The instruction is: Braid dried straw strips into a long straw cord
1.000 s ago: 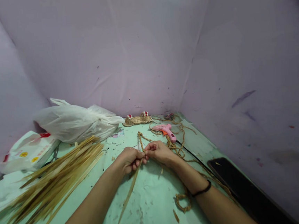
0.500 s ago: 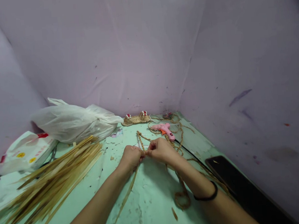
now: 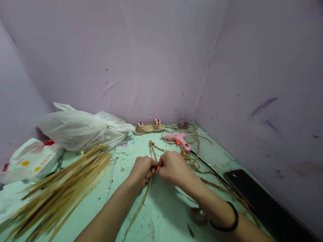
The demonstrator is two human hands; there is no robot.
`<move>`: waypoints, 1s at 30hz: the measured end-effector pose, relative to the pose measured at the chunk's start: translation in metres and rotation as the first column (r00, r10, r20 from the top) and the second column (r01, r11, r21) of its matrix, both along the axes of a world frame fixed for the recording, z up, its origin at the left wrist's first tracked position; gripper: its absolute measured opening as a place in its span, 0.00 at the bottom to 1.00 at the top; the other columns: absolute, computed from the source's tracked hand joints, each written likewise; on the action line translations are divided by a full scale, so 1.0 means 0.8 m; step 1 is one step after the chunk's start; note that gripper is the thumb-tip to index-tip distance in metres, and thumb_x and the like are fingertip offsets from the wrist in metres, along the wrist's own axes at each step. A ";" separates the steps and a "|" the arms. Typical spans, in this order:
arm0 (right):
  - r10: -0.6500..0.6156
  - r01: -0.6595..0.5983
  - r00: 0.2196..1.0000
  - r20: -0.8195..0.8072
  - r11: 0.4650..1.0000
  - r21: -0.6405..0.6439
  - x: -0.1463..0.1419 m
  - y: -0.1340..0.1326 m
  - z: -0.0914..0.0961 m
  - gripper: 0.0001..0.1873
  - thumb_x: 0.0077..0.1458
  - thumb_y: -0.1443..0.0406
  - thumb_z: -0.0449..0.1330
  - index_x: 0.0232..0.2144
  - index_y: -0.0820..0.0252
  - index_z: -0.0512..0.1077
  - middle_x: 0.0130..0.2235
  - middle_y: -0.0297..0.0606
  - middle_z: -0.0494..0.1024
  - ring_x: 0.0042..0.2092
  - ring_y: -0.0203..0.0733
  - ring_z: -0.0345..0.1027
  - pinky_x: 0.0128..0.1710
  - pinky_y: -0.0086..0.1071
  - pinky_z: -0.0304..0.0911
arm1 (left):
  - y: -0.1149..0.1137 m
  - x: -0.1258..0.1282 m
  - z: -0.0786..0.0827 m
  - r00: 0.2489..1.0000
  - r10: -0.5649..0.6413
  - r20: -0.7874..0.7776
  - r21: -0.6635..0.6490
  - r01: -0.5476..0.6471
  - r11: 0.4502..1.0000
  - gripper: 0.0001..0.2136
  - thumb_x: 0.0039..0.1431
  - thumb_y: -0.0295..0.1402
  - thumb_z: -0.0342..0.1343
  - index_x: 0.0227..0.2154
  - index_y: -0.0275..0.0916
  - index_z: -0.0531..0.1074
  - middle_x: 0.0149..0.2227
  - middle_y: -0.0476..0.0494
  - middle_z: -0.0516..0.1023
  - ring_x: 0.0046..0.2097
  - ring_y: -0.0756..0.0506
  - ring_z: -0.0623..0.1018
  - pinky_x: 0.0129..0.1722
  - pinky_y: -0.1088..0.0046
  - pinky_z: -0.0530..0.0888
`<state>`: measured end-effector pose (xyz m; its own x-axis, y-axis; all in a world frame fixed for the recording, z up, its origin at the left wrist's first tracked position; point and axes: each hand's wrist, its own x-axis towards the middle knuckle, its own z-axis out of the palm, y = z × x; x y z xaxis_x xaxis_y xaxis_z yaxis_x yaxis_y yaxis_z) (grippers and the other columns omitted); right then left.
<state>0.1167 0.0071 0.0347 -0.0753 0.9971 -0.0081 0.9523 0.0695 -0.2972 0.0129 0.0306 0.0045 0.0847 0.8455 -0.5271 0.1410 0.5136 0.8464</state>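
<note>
My left hand (image 3: pixel 143 170) and my right hand (image 3: pixel 171 167) meet over the middle of the green table, fingertips pinched close together. Between them runs a braided straw cord (image 3: pixel 154 151), its looped far end pointing away from me. Both hands are closed on this cord, though my fingers hide the exact spot they grip. From under my left hand a loose flat straw strand (image 3: pixel 138 210) trails toward me. Beyond my right hand lies a pink glue gun (image 3: pixel 180 139) with its black lead running right. Coils of the same cord spread around it.
A bundle of dry straw strips (image 3: pixel 63 193) lies at left, below a tied white plastic bag (image 3: pixel 85 129) and a white packet (image 3: pixel 31 162). A woven straw piece with small flowers (image 3: pixel 148 128) rests by the back wall. A long black object (image 3: pixel 259 199) borders the right side.
My right hand has turned over slightly, its back now facing up more, with fingers still against my left. The left hand's lower fingers have loosened a little. The view has shifted slightly.
</note>
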 end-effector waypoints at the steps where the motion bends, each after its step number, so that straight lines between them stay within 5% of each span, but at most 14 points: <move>1: 0.003 -0.003 1.000 0.028 1.000 0.022 -0.005 -0.004 0.000 0.11 0.42 0.65 0.54 0.26 0.63 0.76 0.28 0.47 0.76 0.31 0.44 0.69 0.27 0.29 0.54 | 0.001 -0.002 -0.001 0.999 -0.012 0.035 -0.023 0.013 1.000 0.09 0.34 0.27 0.45 0.06 0.37 0.55 0.04 0.54 0.49 0.09 0.57 0.48 0.10 0.79 0.42; 10: 0.099 -0.097 0.990 0.099 0.995 -0.025 -0.020 -0.024 0.014 0.11 0.44 0.65 0.55 0.28 0.64 0.74 0.29 0.48 0.75 0.32 0.43 0.68 0.30 0.30 0.55 | 0.006 -0.012 -0.004 0.987 -0.072 0.144 0.065 0.063 0.996 0.06 0.30 0.25 0.47 0.10 0.37 0.54 0.06 0.57 0.51 0.10 0.58 0.49 0.11 0.81 0.42; 15: -0.010 0.014 0.974 -0.228 1.000 0.014 0.022 0.009 0.010 0.12 0.47 0.64 0.51 0.22 0.64 0.72 0.23 0.40 0.73 0.26 0.36 0.64 0.23 0.26 0.50 | 0.007 -0.015 0.000 0.981 -0.169 0.096 0.087 0.161 0.983 0.04 0.32 0.27 0.49 0.13 0.36 0.58 0.10 0.57 0.55 0.10 0.59 0.48 0.11 0.81 0.41; 18: -0.096 0.024 0.879 -0.467 0.987 -0.158 0.031 0.026 -0.007 0.07 0.43 0.68 0.53 0.20 0.65 0.69 0.20 0.37 0.70 0.23 0.33 0.61 0.21 0.24 0.50 | 0.006 -0.016 0.001 0.975 -0.202 0.093 0.103 0.192 0.976 0.03 0.33 0.28 0.49 0.13 0.36 0.59 0.10 0.57 0.55 0.10 0.59 0.49 0.11 0.81 0.42; 21: -0.231 -0.100 0.707 -0.668 0.903 -0.418 0.022 0.028 -0.019 0.06 0.43 0.70 0.51 0.19 0.65 0.66 0.18 0.34 0.67 0.19 0.30 0.58 0.19 0.23 0.51 | 0.005 -0.016 0.001 0.972 -0.216 0.095 0.109 0.206 0.973 0.05 0.34 0.28 0.49 0.13 0.36 0.58 0.09 0.57 0.54 0.10 0.59 0.49 0.11 0.80 0.42; 23: -0.278 -0.124 0.651 -0.706 0.879 -0.461 0.014 0.026 -0.023 0.05 0.41 0.71 0.51 0.18 0.64 0.64 0.16 0.31 0.64 0.16 0.28 0.52 0.16 0.23 0.47 | 0.006 -0.017 0.001 0.971 -0.224 0.079 0.106 0.215 0.971 0.04 0.35 0.28 0.49 0.14 0.36 0.58 0.10 0.57 0.55 0.10 0.59 0.48 0.11 0.80 0.41; 27: -0.250 -0.015 0.689 -0.680 0.933 -0.359 0.013 0.030 -0.031 0.03 0.36 0.71 0.53 0.16 0.63 0.61 0.12 0.24 0.54 0.14 0.25 0.43 0.14 0.24 0.38 | 0.010 -0.019 0.000 0.966 -0.259 0.013 0.129 0.255 0.958 0.01 0.35 0.27 0.48 0.15 0.36 0.61 0.10 0.56 0.57 0.10 0.58 0.49 0.11 0.79 0.42; 30: -0.218 -0.051 0.676 -0.704 0.939 -0.340 0.018 0.034 -0.038 0.04 0.36 0.70 0.54 0.15 0.62 0.60 0.11 0.23 0.51 0.14 0.25 0.41 0.14 0.24 0.37 | 0.012 -0.022 0.001 0.953 -0.286 -0.105 0.187 0.301 0.935 0.03 0.34 0.25 0.48 0.12 0.35 0.62 0.08 0.54 0.58 0.11 0.57 0.52 0.12 0.79 0.46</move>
<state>0.1309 0.0341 0.0043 -0.1073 0.9507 -0.2909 0.4216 -0.2214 -0.8793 -0.0044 0.0406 0.0055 0.3117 0.8771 -0.3654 0.3268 0.2621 0.9080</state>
